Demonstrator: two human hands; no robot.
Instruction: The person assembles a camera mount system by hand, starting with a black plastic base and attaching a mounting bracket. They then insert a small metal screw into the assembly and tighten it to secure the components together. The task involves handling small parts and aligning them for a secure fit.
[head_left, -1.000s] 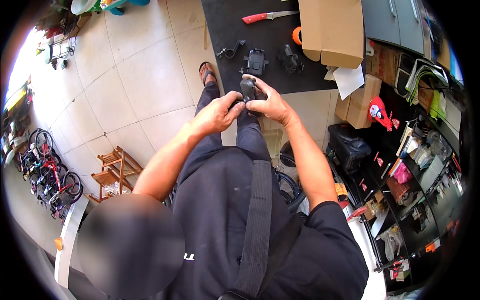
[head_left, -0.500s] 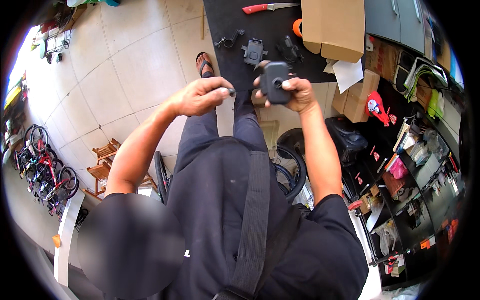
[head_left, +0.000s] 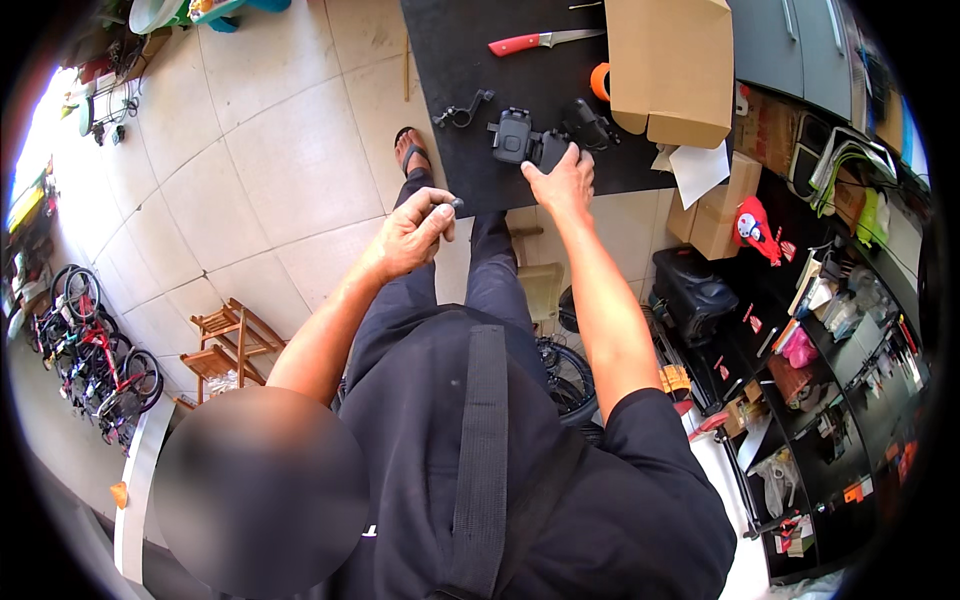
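Observation:
My left hand (head_left: pixel 418 232) is closed in a pinch around a small dark knob-like piece (head_left: pixel 457 204), just off the table's near edge. On the black table (head_left: pixel 470 180), my right hand (head_left: pixel 563 185) grips a black, rounded rectangular holder (head_left: pixel 550 150); its fingers partly cover it. Right against that holder lies a black phone holder (head_left: pixel 513 135) with small side arms. Farther right sits another black bracket-like part (head_left: pixel 590 123), whose exact kind I cannot make out. A black ring clamp (head_left: pixel 463 109) lies by the table's left edge.
A red-handled knife (head_left: pixel 516 45) lies at the far side, with an orange ring (head_left: pixel 600 81) beside an open cardboard box (head_left: pixel 672 75). White paper (head_left: pixel 698 173) hangs over the table's right corner. Crowded shelves (head_left: pixel 830 400) stand right; wooden folding chairs (head_left: pixel 225 345) and bicycles (head_left: pixel 105 350) are left.
My right hand has lowered the black holder from the air to the tabletop beside the phone holder. My left hand has shifted slightly nearer to me, still pinching the small piece.

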